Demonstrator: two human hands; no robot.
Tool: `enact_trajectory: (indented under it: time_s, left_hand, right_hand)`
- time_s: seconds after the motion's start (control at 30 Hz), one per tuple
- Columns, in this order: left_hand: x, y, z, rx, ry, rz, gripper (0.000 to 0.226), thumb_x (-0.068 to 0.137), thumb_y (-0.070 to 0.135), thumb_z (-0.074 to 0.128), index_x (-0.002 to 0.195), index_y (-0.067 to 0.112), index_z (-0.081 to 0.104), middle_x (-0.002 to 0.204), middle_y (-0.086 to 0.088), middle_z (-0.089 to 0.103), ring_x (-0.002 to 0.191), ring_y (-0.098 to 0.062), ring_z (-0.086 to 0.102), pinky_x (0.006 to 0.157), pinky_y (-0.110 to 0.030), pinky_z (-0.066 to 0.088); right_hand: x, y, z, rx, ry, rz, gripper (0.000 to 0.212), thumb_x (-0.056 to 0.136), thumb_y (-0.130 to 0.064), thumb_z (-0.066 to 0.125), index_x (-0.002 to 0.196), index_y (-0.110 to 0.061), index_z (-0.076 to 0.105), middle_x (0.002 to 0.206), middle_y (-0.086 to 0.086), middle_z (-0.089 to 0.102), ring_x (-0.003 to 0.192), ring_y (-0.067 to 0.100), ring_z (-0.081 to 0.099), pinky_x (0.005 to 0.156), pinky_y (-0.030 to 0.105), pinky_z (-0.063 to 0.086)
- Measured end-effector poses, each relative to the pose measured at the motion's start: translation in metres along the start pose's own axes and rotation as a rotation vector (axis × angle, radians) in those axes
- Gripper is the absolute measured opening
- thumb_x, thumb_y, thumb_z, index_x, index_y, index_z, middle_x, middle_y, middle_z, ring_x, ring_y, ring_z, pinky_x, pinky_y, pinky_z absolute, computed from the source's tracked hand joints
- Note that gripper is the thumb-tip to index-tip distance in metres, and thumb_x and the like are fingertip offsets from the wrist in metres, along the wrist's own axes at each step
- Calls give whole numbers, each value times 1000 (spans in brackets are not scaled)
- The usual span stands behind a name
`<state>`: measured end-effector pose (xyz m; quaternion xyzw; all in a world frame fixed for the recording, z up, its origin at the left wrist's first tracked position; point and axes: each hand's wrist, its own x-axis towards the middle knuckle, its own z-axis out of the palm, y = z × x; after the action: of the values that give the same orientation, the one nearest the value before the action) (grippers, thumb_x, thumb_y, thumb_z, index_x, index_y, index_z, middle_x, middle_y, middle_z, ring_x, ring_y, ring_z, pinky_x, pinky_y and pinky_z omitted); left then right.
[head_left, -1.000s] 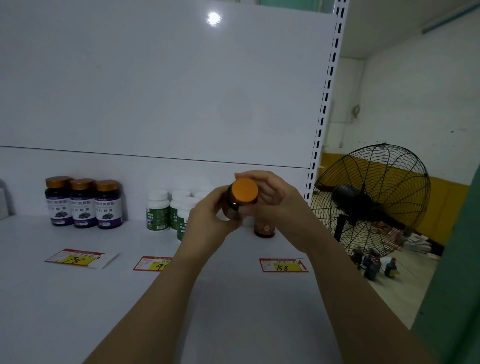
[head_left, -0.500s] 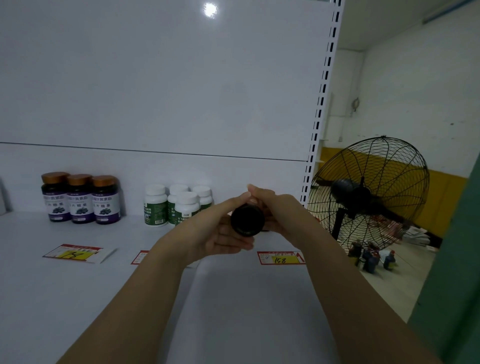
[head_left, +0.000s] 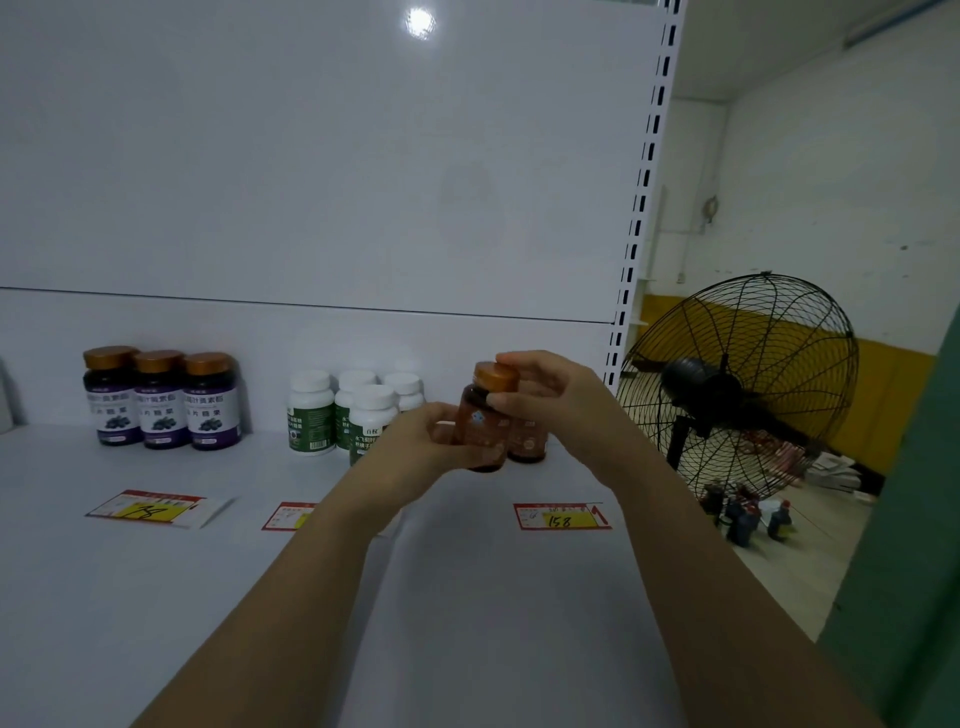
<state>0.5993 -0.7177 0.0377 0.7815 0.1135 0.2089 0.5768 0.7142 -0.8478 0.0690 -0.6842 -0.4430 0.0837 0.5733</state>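
A brown bottle with an orange cap (head_left: 480, 415) is upright just above the white shelf (head_left: 156, 597). My left hand (head_left: 415, 447) grips its lower body from the left. My right hand (head_left: 545, 395) holds its cap and upper side, thumb on the front. Right behind it stands a second brown bottle (head_left: 529, 441) on the shelf, partly hidden by the held one and my right hand.
Three purple-labelled bottles (head_left: 161, 400) and several white bottles with green labels (head_left: 353, 410) stand at the back. Price tags lie in front: one at left (head_left: 150, 509), one at centre (head_left: 291, 515), one reading 158 (head_left: 561, 515). A black floor fan (head_left: 737, 384) stands beyond the shelf's right upright.
The bottle was tipped with its dark base towards me half a second ago; now it is upright with its label facing me, lower and close to the second brown bottle.
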Motion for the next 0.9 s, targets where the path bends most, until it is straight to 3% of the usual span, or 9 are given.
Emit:
enact_trajectory:
  time_s: [0.13,0.23,0.37,0.43,0.5,0.63,0.73,0.8,0.9]
  left_hand:
    - [8,-12,2,138,44,13,38,77,11,75,112,9,60,101,-3,71,90,-9,67,72,-12,49]
    - [13,-15,4,208,56,20,36,78,15,74,111,11,60,100,0,70,90,-9,66,75,-17,48]
    - [20,-19,10,330,78,-25,42,79,34,73,112,14,58,102,3,69,93,-12,64,87,-32,52]
    - [19,-18,15,446,97,-67,46,83,41,66,117,14,52,113,1,63,97,-13,58,83,-28,47]
    - [17,-18,21,584,99,-73,49,88,42,60,125,14,46,122,-2,57,105,-17,55,82,-24,41]
    - [14,-19,32,810,5,-93,50,97,41,44,133,8,39,137,-9,44,124,-21,44,97,-28,37]
    - [12,-22,34,913,-65,-76,61,101,40,33,147,3,18,156,-13,18,142,-23,20,114,-30,19]
    - [11,-23,34,925,-73,-50,63,102,38,30,150,5,7,159,-10,5,146,-20,8,116,-29,9]
    - [14,-27,35,925,-88,-33,64,101,38,30,151,4,6,159,-10,7,146,-21,9,118,-30,9]
  right_hand:
    - [0,0,3,-281,52,-28,44,80,-37,72,121,-24,62,115,-5,63,104,9,60,78,15,49]
    - [-1,-5,5,-448,141,-95,39,84,-37,69,119,-19,64,109,-6,62,95,5,55,72,6,41]
    - [8,-9,8,-570,170,-83,36,87,-34,65,117,-15,65,112,-1,63,94,5,49,80,16,37]
    - [18,-12,8,-595,191,-59,34,87,-34,65,115,-14,65,111,0,63,93,7,48,79,18,38]
    - [30,-15,8,-627,198,-44,34,87,-35,64,113,-13,65,109,1,64,92,10,50,76,19,38]
    - [56,-12,13,-714,160,-31,30,88,-32,63,110,-11,64,108,4,64,94,13,54,73,20,38]
    - [68,-1,19,-738,137,-55,26,89,-28,60,107,-9,63,106,7,65,97,18,56,74,21,39]
    - [72,6,22,-758,120,-70,26,90,-27,59,108,-9,63,105,9,64,98,21,56,75,22,39]
    - [74,15,23,-784,97,-68,26,91,-27,57,108,-8,62,103,10,63,91,19,54,73,24,40]
